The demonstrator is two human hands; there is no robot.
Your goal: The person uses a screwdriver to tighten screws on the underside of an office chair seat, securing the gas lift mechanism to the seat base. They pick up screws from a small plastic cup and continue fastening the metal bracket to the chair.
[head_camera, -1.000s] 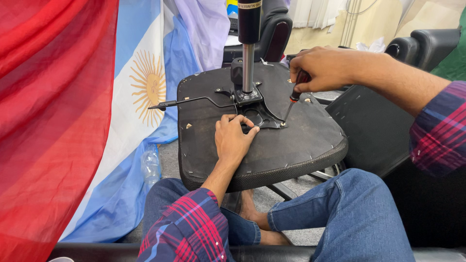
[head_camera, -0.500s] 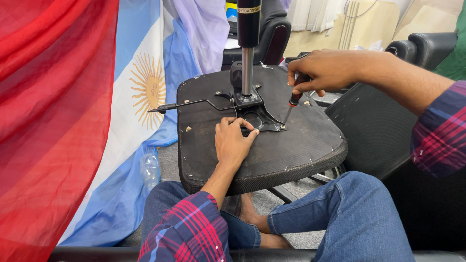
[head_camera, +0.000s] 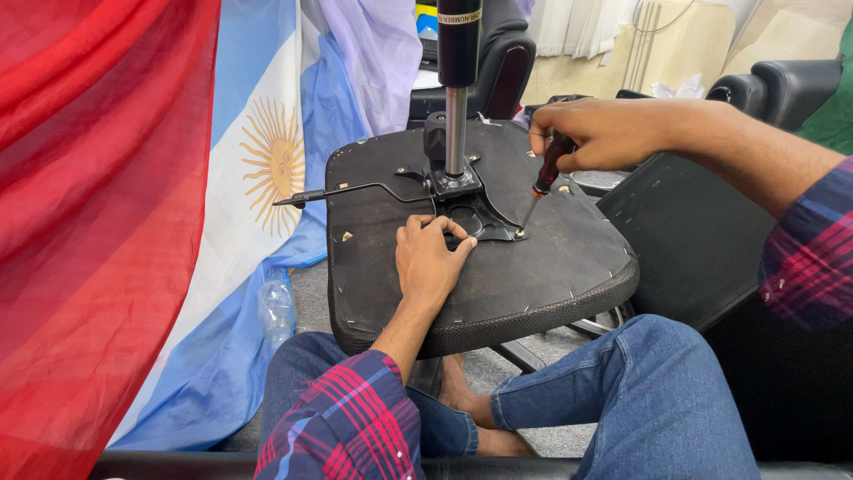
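Flags (head_camera: 178,178) drape behind the upturned chair seat (head_camera: 551,258) on my lap. My right hand (head_camera: 604,132) grips a screwdriver (head_camera: 549,167), tip down at the metal bracket (head_camera: 475,213). My left hand (head_camera: 431,262) presses flat on the seat just beside that bracket, fingers loosely spread.

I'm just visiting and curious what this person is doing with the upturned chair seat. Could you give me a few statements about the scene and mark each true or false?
1. The right hand grips a screwdriver. True.
2. The screwdriver tip points at the metal plate on the seat underside. True.
3. The left hand holds a hammer. False: it rests bare on the seat beside the plate.
4. The seat lies on a workbench. False: it rests over the person's lap.
5. A plastic bottle stands on the floor by the flags. True.
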